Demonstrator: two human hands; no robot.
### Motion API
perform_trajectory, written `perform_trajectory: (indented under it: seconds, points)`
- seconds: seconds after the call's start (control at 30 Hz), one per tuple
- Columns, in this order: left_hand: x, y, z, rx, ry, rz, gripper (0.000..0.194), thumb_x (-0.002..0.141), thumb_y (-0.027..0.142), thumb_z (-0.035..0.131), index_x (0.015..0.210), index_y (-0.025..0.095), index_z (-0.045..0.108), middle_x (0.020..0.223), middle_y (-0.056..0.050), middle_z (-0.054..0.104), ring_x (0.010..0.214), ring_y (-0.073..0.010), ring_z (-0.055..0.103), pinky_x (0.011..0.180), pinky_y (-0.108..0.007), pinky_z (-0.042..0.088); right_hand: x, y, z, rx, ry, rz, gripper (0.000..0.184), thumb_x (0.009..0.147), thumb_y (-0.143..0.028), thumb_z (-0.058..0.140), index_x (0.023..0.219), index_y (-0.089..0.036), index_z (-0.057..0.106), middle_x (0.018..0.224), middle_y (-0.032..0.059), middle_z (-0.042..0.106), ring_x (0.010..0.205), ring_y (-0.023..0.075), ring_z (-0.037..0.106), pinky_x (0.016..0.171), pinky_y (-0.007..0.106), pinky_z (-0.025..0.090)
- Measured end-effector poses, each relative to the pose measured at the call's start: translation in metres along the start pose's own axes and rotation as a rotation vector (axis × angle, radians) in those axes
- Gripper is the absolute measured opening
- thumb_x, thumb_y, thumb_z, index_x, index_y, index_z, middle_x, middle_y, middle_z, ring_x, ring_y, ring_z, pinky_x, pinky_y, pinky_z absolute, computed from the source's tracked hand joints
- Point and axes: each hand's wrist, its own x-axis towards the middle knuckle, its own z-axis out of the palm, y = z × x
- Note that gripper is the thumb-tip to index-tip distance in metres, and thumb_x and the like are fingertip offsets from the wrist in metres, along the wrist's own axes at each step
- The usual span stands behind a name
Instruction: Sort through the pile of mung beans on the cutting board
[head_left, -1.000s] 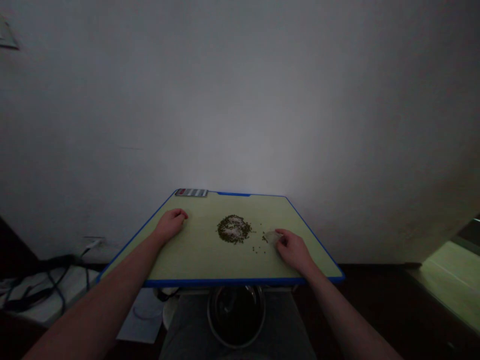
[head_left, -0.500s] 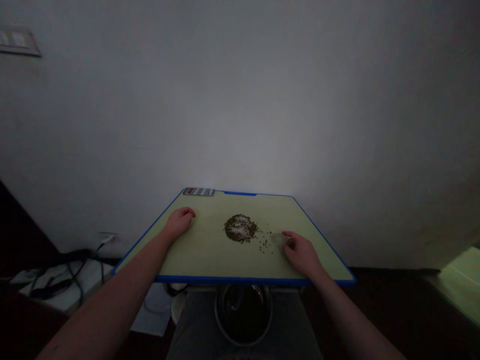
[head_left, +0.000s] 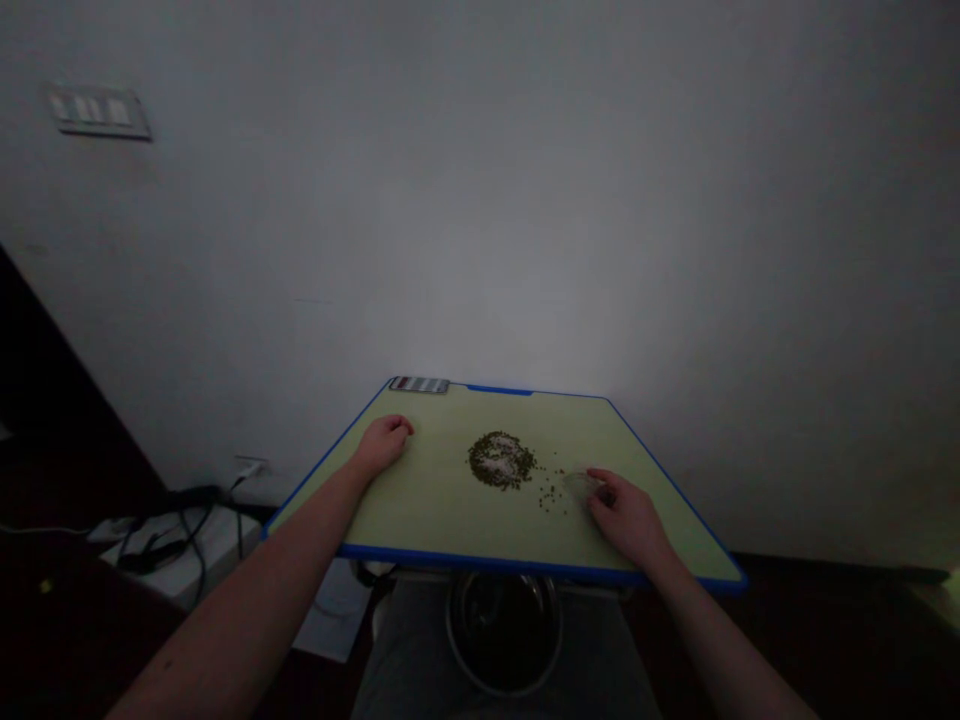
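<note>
My left hand [head_left: 384, 445] rests on the left part of the pale yellow tabletop [head_left: 442, 520], its fingers curled in, with nothing visible in them. At the right, my right hand [head_left: 628, 512] is closed around the edge of a clear, see-through cup-like container [head_left: 579, 486], faint and partly hidden by the fingers. Between the hands lies a round pile of small greenish-brown grains [head_left: 501, 460] with white powder or fine grains over its middle. Several loose grains [head_left: 551, 493] are scattered between the pile and the clear container.
A phone [head_left: 418, 385] lies at the table's far left corner. Below the near blue edge, a round metal bowl [head_left: 504, 632] sits between the legs. White wall [head_left: 480, 200] stands directly behind the table. Cables and a white box [head_left: 180, 550] are at the lower left.
The head view has turned left, so the table and hands appear farther right. Relative to the table, both hands, the pile and the clear container look nearly unchanged.
</note>
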Motion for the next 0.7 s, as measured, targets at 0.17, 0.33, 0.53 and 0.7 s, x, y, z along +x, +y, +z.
perform_trajectory:
  seconds: [0.17,0.33,0.53,0.7]
  points:
    - [0.000,0.000,0.001,0.002,0.005,-0.009,0.020,0.062,0.024,0.038,0.065,0.017,0.057,0.046,0.003,0.043,0.049,-0.0130,0.044,0.049,-0.024,0.031,0.002,0.003,-0.002,0.030,0.063,0.044,0.039,0.071,-0.025,0.045,0.107,-0.016,0.054,0.065,0.0000,0.060,0.057,0.0125,0.053,0.057,0.024,0.039]
    - [0.002,-0.001,0.003,-0.014,-0.016,-0.050,0.022,0.063,0.027,0.038,0.069,0.017,0.057,0.043,0.004,0.041,0.045,-0.0127,0.042,0.046,-0.024,0.028,0.005,0.002,-0.001,0.032,0.070,0.044,0.038,0.070,-0.022,0.045,0.107,-0.016,0.055,0.066,0.0007,0.060,0.060,0.0128,0.053,0.060,0.024,0.039]
    - [0.000,0.003,0.002,-0.002,-0.022,-0.044,0.022,0.063,0.027,0.039,0.068,0.017,0.057,0.045,0.003,0.043,0.047,-0.0133,0.044,0.047,-0.024,0.030,0.007,-0.007,0.003,0.008,0.047,0.031,0.040,0.068,-0.017,0.046,0.107,-0.014,0.057,0.068,0.0017,0.062,0.062,0.0122,0.054,0.063,0.023,0.039]
    - [-0.002,0.008,-0.001,-0.001,-0.027,-0.046,0.022,0.063,0.026,0.038,0.068,0.017,0.057,0.042,0.004,0.041,0.045,-0.0133,0.043,0.047,-0.024,0.030,0.008,-0.001,0.001,-0.048,0.069,0.069,0.039,0.069,-0.016,0.047,0.106,-0.014,0.057,0.068,0.0027,0.062,0.062,0.0124,0.054,0.062,0.022,0.038]
